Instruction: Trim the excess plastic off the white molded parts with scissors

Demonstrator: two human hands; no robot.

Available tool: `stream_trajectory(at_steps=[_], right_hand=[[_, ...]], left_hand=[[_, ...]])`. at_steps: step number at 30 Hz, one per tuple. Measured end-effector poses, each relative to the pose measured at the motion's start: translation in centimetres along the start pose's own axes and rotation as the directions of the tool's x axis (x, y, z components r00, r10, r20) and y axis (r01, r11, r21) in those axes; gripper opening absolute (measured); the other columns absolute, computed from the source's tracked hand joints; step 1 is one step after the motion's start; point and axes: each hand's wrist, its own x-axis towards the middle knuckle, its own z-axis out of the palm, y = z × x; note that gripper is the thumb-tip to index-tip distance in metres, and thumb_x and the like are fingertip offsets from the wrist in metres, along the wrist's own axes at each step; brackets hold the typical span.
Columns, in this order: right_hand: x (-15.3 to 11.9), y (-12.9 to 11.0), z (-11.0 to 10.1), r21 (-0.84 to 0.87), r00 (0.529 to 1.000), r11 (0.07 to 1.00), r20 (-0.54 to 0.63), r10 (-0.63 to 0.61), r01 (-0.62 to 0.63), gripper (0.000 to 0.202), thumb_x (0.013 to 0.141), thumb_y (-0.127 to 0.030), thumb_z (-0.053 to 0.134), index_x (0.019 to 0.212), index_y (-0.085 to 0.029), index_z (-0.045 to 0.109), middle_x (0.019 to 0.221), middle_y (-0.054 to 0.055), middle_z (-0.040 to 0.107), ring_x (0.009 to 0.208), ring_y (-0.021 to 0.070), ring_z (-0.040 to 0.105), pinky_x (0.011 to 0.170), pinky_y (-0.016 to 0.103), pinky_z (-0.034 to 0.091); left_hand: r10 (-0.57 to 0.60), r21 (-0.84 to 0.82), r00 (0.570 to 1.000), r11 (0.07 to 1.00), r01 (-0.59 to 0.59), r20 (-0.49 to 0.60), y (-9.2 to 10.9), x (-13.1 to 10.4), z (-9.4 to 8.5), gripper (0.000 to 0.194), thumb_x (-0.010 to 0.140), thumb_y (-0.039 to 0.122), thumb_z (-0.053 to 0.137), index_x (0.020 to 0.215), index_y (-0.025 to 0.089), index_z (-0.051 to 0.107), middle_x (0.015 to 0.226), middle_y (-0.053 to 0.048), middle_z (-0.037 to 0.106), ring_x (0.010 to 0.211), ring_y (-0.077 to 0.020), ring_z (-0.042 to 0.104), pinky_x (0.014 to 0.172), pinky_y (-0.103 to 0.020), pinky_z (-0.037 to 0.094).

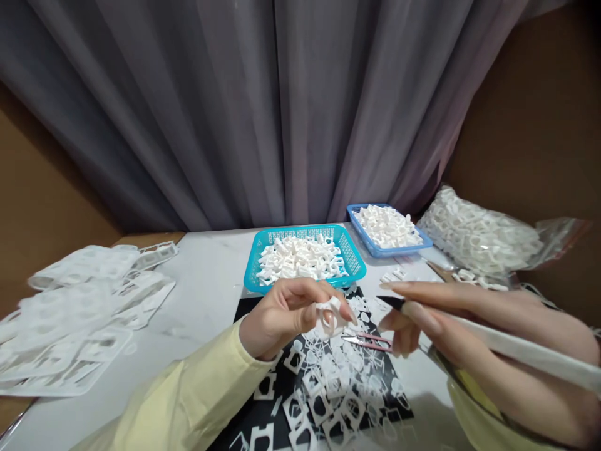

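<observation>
My left hand [293,313] pinches a small white plastic part [330,316] above a black mat [244,376]. To its right, my right hand [474,338] grips a white-handled tool [526,351] with a dark pointed tip, which points toward the part without touching it. Many flat white frames and thin scraps [328,382] lie on the mat below. Small pink-handled snips [369,341] rest among them, between my hands. Just behind my left hand stands a teal basket [357,266] holding a heap of white pieces.
Behind on the right are a blue basket [399,251] of white pieces and a clear bag [483,235] filled with similar ones. Stacked white moulded sheets [70,319] cover the left side of the marble-patterned table [197,269]. A grey curtain [244,113] hangs at the back.
</observation>
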Motion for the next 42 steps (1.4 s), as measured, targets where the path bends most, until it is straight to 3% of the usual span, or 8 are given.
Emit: stream_trajectory(at_steps=[3, 9, 18, 21, 24, 30, 36, 42], right_hand=[[-0.6, -0.3, 0.4, 0.063, 0.997, 0.997, -0.050, 0.056, -0.053, 0.012, 0.078, -0.030, 0.065, 0.089, -0.030, 0.063, 0.067, -0.003, 0.071, 0.053, 0.0150, 0.067, 0.036, 0.018, 0.048], [-0.8, -0.3, 0.8, -0.009, 0.991, 0.997, -0.107, -0.077, 0.076, 0.009, 0.074, -0.026, 0.068, 0.082, -0.029, 0.064, 0.073, -0.003, 0.072, 0.059, 0.0138, 0.067, 0.048, 0.018, 0.054], [-1.0, -0.3, 0.4, 0.001, 0.996, 0.999, -0.083, -0.037, 0.037, 0.006, 0.075, -0.025, 0.068, 0.077, -0.025, 0.063, 0.073, -0.002, 0.071, 0.061, 0.0156, 0.068, 0.049, 0.021, 0.055], [-0.2, -0.3, 0.0, 0.011, 0.996, 0.997, 0.023, -0.082, 0.082, 0.007, 0.073, -0.019, 0.069, 0.075, -0.024, 0.065, 0.071, -0.002, 0.071, 0.058, 0.0127, 0.066, 0.048, 0.017, 0.053], [0.5, -0.4, 0.0, 0.061, 0.964, 0.980, 0.181, -0.197, 0.188, 0.006, 0.078, -0.015, 0.064, 0.075, -0.020, 0.066, 0.066, 0.000, 0.069, 0.060, 0.0108, 0.065, 0.053, 0.017, 0.053], [0.7, -0.8, 0.9, -0.207, 0.933, 0.916, 0.185, -0.309, 0.345, 0.013, 0.076, -0.010, 0.063, 0.065, -0.017, 0.065, 0.092, 0.006, 0.070, 0.077, 0.0134, 0.060, 0.071, 0.026, 0.054], [0.7, -0.3, 1.8, -0.108, 0.925, 0.923, 0.139, -0.354, 0.369, 0.014, 0.074, -0.005, 0.064, 0.078, -0.018, 0.066, 0.085, 0.005, 0.071, 0.075, 0.0166, 0.057, 0.068, 0.032, 0.054], [0.4, -0.1, 2.2, -0.296, 0.931, 0.883, 0.153, -0.332, 0.364, 0.022, 0.079, -0.011, 0.059, 0.059, -0.019, 0.055, 0.078, 0.000, 0.069, 0.072, 0.0147, 0.056, 0.070, 0.030, 0.051]], left_hand=[[-0.015, 0.022, 1.000, 1.000, 0.015, 0.006, -0.2, -0.1, 0.0, 0.007, 0.075, 0.025, 0.069, 0.075, 0.019, 0.072, 0.077, -0.003, 0.071, 0.075, -0.0159, 0.062, 0.066, -0.027, 0.045], [-0.035, 0.053, 0.999, 0.998, 0.036, -0.016, -0.4, -0.2, 0.0, 0.008, 0.074, 0.026, 0.069, 0.075, 0.019, 0.074, 0.078, -0.004, 0.071, 0.075, -0.0167, 0.061, 0.066, -0.028, 0.045], [-0.065, 0.081, 0.995, 0.994, 0.071, -0.076, -0.5, -0.3, 0.1, 0.008, 0.071, 0.024, 0.071, 0.073, 0.017, 0.074, 0.074, -0.005, 0.069, 0.076, -0.0175, 0.061, 0.069, -0.028, 0.046], [-0.074, 0.076, 0.992, 0.994, 0.083, -0.105, -0.4, -0.2, 0.3, 0.007, 0.071, 0.024, 0.071, 0.071, 0.018, 0.074, 0.076, -0.005, 0.070, 0.073, -0.0176, 0.062, 0.067, -0.029, 0.046], [-0.088, 0.066, 0.987, 0.993, 0.097, -0.132, -0.3, -0.2, 0.4, 0.006, 0.072, 0.023, 0.071, 0.071, 0.018, 0.074, 0.078, -0.005, 0.071, 0.072, -0.0166, 0.061, 0.067, -0.028, 0.045], [-0.118, 0.017, 0.981, 0.992, 0.122, -0.156, -0.8, -0.5, 0.4, 0.005, 0.068, 0.022, 0.074, 0.072, 0.019, 0.074, 0.075, -0.004, 0.070, 0.073, -0.0155, 0.061, 0.069, -0.027, 0.044], [-0.127, -0.022, 0.978, 0.992, 0.125, -0.165, -1.2, -0.7, 0.5, 0.005, 0.068, 0.021, 0.074, 0.072, 0.020, 0.074, 0.072, -0.001, 0.066, 0.071, -0.0134, 0.058, 0.070, -0.026, 0.044], [-0.151, -0.046, 0.971, 0.988, 0.145, -0.185, -1.1, -0.6, 0.6, 0.004, 0.068, 0.020, 0.074, 0.072, 0.018, 0.073, 0.070, -0.001, 0.064, 0.066, -0.0119, 0.056, 0.066, -0.024, 0.043]])
